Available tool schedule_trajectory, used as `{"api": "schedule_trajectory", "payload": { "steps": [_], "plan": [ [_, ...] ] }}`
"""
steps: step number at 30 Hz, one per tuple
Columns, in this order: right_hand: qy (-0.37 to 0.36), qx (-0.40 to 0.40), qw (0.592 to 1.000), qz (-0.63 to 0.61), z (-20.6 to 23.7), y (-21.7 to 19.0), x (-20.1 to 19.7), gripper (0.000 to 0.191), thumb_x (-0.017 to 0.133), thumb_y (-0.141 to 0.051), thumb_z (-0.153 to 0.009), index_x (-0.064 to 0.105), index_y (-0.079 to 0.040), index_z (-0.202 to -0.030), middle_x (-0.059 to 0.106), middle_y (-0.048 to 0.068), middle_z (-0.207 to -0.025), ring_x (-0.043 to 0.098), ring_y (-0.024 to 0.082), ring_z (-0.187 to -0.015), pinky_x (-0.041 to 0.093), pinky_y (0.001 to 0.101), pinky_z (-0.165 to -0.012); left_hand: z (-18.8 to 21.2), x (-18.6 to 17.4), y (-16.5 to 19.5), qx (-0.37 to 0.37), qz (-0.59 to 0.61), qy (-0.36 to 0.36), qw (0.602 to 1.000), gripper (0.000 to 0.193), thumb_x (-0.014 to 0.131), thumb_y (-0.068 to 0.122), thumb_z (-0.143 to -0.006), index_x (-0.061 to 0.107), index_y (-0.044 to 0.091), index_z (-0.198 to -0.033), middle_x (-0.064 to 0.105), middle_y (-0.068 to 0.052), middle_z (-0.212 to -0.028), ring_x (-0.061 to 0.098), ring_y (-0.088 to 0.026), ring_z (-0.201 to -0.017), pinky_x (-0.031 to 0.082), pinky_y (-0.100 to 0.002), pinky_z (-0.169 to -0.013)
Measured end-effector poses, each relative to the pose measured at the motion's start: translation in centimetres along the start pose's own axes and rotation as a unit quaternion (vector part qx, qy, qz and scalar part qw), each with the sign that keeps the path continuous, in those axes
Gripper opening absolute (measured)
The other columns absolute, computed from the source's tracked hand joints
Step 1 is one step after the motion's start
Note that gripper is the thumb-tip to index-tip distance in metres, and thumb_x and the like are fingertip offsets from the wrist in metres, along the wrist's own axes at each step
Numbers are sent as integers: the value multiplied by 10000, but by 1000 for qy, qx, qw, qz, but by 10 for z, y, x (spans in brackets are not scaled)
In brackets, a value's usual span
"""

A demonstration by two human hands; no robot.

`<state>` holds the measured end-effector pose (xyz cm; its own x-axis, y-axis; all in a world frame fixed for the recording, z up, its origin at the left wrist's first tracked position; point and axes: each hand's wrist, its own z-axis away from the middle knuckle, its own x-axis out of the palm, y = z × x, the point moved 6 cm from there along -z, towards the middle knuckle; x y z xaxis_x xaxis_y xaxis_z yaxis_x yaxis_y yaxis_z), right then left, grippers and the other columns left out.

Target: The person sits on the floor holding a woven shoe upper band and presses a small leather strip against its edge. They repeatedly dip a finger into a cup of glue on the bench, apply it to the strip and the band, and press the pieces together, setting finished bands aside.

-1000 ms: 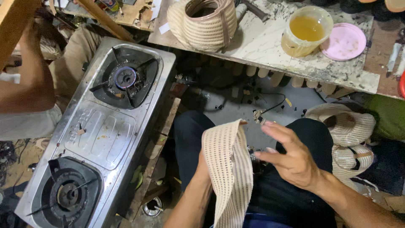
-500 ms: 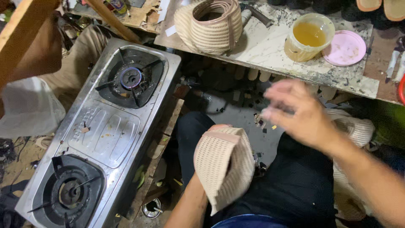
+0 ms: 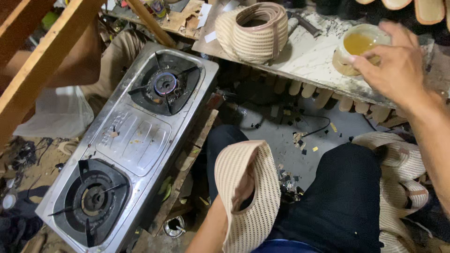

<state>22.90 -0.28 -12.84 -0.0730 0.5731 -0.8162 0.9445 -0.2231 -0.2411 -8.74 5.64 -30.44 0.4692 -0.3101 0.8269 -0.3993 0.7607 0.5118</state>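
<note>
**Reaching for the glue tub, upper held on the other hand**

Reaching up and away, the right hand (image 3: 396, 65) has its fingers spread over the rim of the tub (image 3: 358, 49) of amber liquid on the marble slab (image 3: 304, 56); the fingertips look to touch the rim, loosely curled and not clamped; whether anything small is pinched between them cannot be told. The left hand is hidden inside the mesh upper (image 3: 248, 187), which sits over it like a sleeve, so its grip cannot be seen; only the forearm shows below. The upper hangs low over the lap, well apart from the tub and nearer the body than the right hand.

Left of the upper lies a two-burner stove (image 3: 136, 140), its far burner lit blue; a stack of finished uppers (image 3: 255, 33) sits on the slab, left of the tub; more uppers (image 3: 398, 187) are piled under the right forearm.

To my eye, the step goes best with the tub steadied by its rim, not tipped; keep the sleeved hand still and the mesh clear of the flame; bring the wet fingers straight back over the lap, not across the stove.
</note>
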Motion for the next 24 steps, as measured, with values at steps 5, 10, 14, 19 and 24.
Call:
{"api": "schedule_trajectory", "payload": {
  "steps": [5,10,14,19,24],
  "plan": [
    [-33,43,984,-170,66,-35,10,202,697,-242,-973,713,-74,-862,657,159,-1363,591,286,-1323,443,439,-1180,-6,4,-13,-19,-6,-6,1000,230,659,163,-1024,673,-18,-1165,719,-120,-1015,712,-184,-875,599,-314,-755],
    [-63,-110,965,-228,154,-119,24,475,778,-165,-763,673,-107,-1223,419,190,-1527,403,348,-1445,378,512,-1187,-11,10,-30,-38,-23,-9,999,272,686,173,-1017,678,-27,-1202,718,-117,-1045,699,-176,-895,591,-311,-767],
    [-57,-161,967,-191,184,-121,40,671,817,-90,-686,652,-242,-1318,384,137,-1557,350,368,-1477,359,548,-1186,-7,20,-42,-59,-44,-22,997,308,707,182,-1012,681,-35,-1231,718,-115,-1069,689,-170,-911,584,-308,-777],
    [-39,-162,969,-183,194,-98,43,698,802,-80,-707,628,-250,-1361,326,193,-1578,338,418,-1463,378,547,-1167,-1,34,-39,-58,-106,-90,989,355,751,184,-1006,690,-66,-1251,709,-144,-1088,670,-170,-911,560,-294,-768],
    [-41,-109,963,-243,202,-100,35,579,749,5,-772,655,-287,-1262,424,126,-1558,506,355,-1401,477,460,-1125,-4,25,-22,81,-156,-93,980,358,720,220,-1011,672,-28,-1265,699,-102,-1163,673,-147,-997,570,-288,-847]
  ]
}}
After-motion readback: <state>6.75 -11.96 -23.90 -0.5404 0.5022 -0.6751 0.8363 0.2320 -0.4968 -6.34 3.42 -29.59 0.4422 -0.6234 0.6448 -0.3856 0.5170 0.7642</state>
